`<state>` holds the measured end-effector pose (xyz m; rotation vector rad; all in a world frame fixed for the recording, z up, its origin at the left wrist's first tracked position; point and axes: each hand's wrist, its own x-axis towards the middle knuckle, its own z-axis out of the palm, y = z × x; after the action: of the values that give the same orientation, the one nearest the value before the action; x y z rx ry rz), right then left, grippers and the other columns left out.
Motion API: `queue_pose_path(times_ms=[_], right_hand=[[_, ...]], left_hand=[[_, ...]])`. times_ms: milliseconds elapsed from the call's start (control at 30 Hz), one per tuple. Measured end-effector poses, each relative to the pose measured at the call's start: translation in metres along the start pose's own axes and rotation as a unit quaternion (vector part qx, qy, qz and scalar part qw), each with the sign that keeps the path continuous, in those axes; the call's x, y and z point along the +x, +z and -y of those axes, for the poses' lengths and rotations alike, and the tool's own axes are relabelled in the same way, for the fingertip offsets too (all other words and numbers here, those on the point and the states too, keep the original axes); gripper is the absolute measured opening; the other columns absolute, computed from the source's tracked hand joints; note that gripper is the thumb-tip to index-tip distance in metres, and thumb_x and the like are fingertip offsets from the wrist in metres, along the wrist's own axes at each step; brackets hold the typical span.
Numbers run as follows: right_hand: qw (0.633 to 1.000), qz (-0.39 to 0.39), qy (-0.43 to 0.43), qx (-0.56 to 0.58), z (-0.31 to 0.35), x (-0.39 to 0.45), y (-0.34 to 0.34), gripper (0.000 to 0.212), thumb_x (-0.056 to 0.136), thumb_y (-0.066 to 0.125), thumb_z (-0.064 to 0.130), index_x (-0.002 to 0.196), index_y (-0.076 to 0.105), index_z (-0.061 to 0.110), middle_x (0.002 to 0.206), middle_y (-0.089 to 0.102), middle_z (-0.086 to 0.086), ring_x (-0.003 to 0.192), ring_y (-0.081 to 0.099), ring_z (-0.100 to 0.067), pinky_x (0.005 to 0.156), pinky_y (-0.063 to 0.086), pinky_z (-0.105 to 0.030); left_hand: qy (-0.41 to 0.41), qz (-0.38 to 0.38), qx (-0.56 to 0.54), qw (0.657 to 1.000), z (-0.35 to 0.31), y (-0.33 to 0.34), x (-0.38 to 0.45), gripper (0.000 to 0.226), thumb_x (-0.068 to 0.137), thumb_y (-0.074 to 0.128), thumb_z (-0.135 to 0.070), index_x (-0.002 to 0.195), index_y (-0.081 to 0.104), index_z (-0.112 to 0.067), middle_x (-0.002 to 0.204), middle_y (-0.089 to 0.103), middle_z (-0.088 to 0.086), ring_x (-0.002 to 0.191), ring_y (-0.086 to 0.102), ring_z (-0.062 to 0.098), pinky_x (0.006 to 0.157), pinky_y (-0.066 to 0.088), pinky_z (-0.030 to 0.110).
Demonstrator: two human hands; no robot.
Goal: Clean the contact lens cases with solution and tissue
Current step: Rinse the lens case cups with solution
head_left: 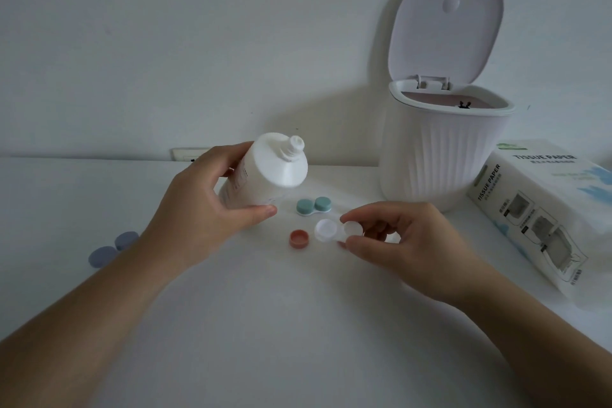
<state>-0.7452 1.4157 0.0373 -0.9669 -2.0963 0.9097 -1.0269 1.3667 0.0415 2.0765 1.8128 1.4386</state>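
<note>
Left hand (pixel 198 205) grips the uncapped bottle (pixel 265 172); right hand (pixel 394 242) pinches the open case (pixel 334 231). Rinsing step: next, tip the nozzle over a well and squeeze

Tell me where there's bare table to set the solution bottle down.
Widest bare patch: the near table, between the forearms, in front of the small pink cap. More room far left, behind the two blue-grey round caps. Crowded: the middle, around the teal lens case and clear open case, and the right, with the white ribbed bin and tissue paper pack.
</note>
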Motion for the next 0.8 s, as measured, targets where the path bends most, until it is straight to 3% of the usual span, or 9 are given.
queue_pose_path(times_ms=[167, 500, 800], right_hand=[[1.000, -0.007, -0.002, 0.025, 0.0033, -0.0001, -0.0022, 0.019, 0.077, 0.073, 0.039, 0.094, 0.078, 0.032, 0.086, 0.078, 0.002, 0.078, 0.069, -0.018, 0.080, 0.058, -0.039], [0.999, -0.014, -0.015, 0.038, 0.0077, -0.0014, -0.0044, 0.011, 0.080, 0.075, 0.027, 0.090, 0.078, 0.024, 0.085, 0.076, -0.003, 0.076, 0.065, -0.022, 0.077, 0.056, -0.039], [1.000, -0.009, -0.014, 0.002, 0.0055, -0.0018, -0.0026, 0.011, 0.079, 0.078, 0.028, 0.090, 0.077, 0.029, 0.080, 0.074, 0.003, 0.072, 0.066, -0.014, 0.075, 0.057, -0.037]], left_hand=[[0.064, 0.000, 0.075, 0.995, 0.0018, -0.0031, 0.0010, 0.070, 0.061, 0.097, -0.025, 0.123, 0.064, -0.026, 0.117, 0.065, -0.016, 0.108, 0.057, 0.004, 0.091, 0.036, 0.004], [0.124, 0.027, 0.130, 0.983, 0.0068, 0.0009, 0.0047, 0.069, 0.063, 0.094, -0.012, 0.126, 0.064, -0.019, 0.127, 0.061, -0.008, 0.117, 0.058, 0.011, 0.097, 0.038, 0.010], [0.153, 0.044, 0.156, 0.975, 0.0019, 0.0043, 0.0050, 0.068, 0.064, 0.092, -0.004, 0.127, 0.066, -0.009, 0.129, 0.064, 0.004, 0.121, 0.053, 0.016, 0.107, 0.032, 0.012]])
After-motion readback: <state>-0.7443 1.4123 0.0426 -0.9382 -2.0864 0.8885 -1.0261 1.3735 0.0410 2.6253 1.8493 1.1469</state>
